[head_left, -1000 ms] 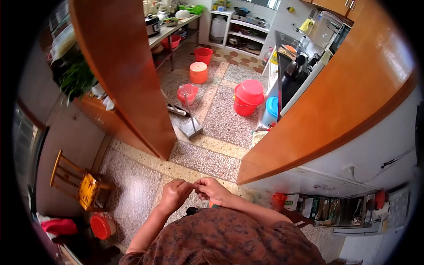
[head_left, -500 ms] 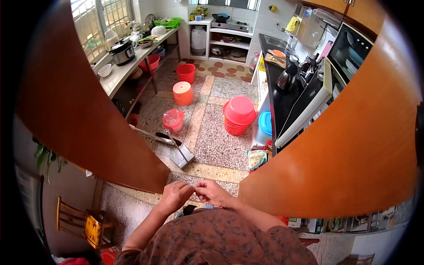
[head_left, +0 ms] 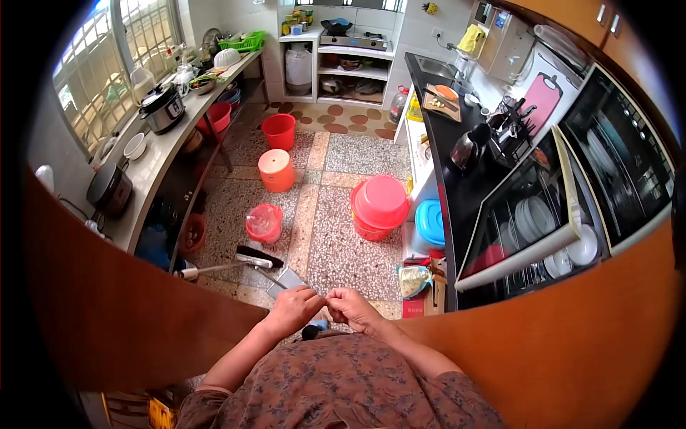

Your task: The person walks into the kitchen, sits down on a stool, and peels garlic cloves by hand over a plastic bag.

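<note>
Your left hand [head_left: 296,309] and right hand [head_left: 351,309] are raised in front of your body with fingers curled, their tips close together; whether a tiny thing is pinched there, you cannot tell from this view. The nearest thing is one dustpan [head_left: 291,277], on the floor at 11 o'clock, just beyond your left hand.

Largest first, you have two desks: a pale desk [head_left: 158,152] from 9 to 11 o'clock and a black desk [head_left: 456,187] from 1 to 2. One glass door [head_left: 509,227] stands open at 2 o'clock; an arm swung wide could catch its edge and rattle the plates [head_left: 534,217] behind it, too overlapped to count.

At 1 o'clock sits one large red bucket [head_left: 372,230] with one pink basin [head_left: 381,201] on top; a careless knock could tip the basin off. Three smaller pails stand from 11 to 12: red [head_left: 279,133], orange [head_left: 276,173] and pink [head_left: 264,224]. Two cookers [head_left: 163,109] are on the pale desk.

One broom [head_left: 260,257] lies at 11 o'clock beside the dustpan. If you step that way watching your fingers, a foot could snag either handle and you could stumble.
</note>
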